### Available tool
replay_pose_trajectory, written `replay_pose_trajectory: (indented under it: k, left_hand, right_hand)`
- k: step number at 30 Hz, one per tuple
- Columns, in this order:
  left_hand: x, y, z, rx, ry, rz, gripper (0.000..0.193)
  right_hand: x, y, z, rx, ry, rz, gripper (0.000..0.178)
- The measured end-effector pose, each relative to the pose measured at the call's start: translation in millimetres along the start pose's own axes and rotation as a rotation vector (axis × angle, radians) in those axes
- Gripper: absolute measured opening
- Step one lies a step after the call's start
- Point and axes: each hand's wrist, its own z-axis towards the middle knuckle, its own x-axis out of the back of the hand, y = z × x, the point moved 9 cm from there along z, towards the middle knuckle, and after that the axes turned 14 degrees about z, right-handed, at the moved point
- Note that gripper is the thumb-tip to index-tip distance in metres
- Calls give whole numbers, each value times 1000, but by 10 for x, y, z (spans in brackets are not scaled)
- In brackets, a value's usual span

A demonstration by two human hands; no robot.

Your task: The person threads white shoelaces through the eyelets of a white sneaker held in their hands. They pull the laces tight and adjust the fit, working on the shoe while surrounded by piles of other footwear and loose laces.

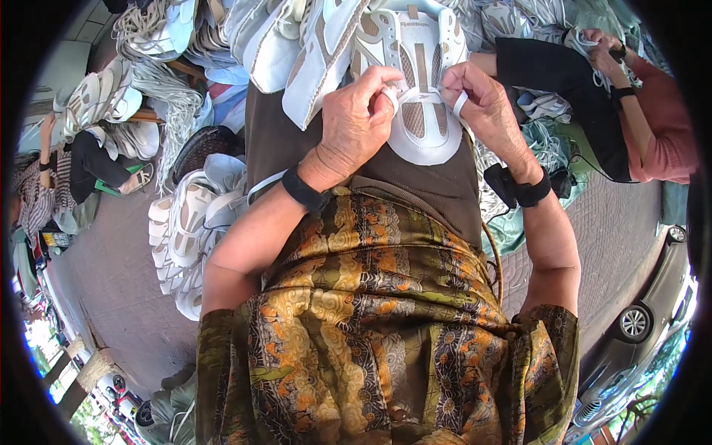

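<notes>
A white and beige shoe upper (pixel 424 139) lies flat across my lap, its toe pointing toward me. My left hand (pixel 361 122) is closed on a white shoelace (pixel 391 98) at the left side of the lacing. On the other side, my right hand (pixel 486 104) pinches the lace too, with a loop of it showing by the fingers. The lace crosses the upper between both hands, at the lowest eyelets. More white shoe uppers (pixel 315 70) lie stacked just left of the one I hold. Both wrists wear black bands.
A pile of shoe uppers (pixel 189 230) sits on the ground to my left, near bundles of white laces (pixel 178 111). People work on shoes at the far left and at the right, one in a pink top (pixel 671 122). A parked car (pixel 638 319) stands at the lower right.
</notes>
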Motion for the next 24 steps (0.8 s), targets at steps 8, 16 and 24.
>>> replay_pose_trajectory:
  k: [8, 16, 24]
  left_hand:
    - [-69, 197, 76, -157, -113, 162, 23]
    - [-330, -50, 214, -114, -303, 28, 21]
    - [-238, -171, 117, 443, -702, -520, 43]
  right_hand:
    - [13, 4, 9, 47, 24, -51, 12]
    - [-76, -85, -17, 185, 74, -300, 12]
    - [-35, -33, -36, 95, 62, -193, 11]
